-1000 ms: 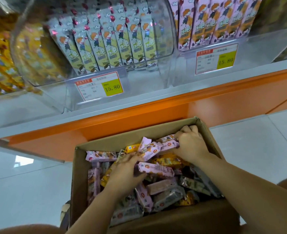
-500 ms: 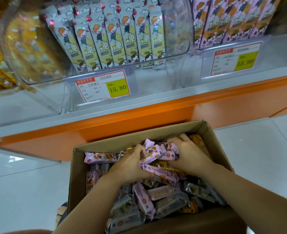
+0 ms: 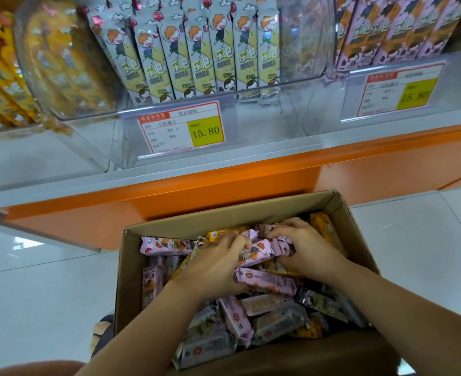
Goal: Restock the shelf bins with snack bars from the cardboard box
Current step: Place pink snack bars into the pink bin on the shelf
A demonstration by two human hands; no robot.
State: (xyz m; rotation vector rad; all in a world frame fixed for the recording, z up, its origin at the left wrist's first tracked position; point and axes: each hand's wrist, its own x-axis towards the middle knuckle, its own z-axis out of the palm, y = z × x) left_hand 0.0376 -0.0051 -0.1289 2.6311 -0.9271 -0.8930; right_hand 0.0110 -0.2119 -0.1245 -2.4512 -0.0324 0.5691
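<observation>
An open cardboard box (image 3: 127,270) sits on the floor below the shelf, filled with pink, yellow and grey snack bars. Both hands are inside it at the far end. My left hand (image 3: 214,263) and my right hand (image 3: 305,251) press from either side on a bunch of pink snack bars (image 3: 259,252), fingers curled around them. More pink bars (image 3: 164,245) lie loose at the box's left. Above, a clear shelf bin (image 3: 300,77) holds a row of upright grey-green bars (image 3: 196,58), with room at its right.
A yellow-bar bin (image 3: 55,63) stands at the left and a pink-bar bin (image 3: 392,28) at the right. Price tags (image 3: 182,127) hang on the bin fronts. An orange shelf base (image 3: 224,185) runs behind the box. White floor tiles (image 3: 414,253) lie around it.
The two hands have drawn together at the box's far end, gathering pink bars between them. The view has moved closer to the shelf.
</observation>
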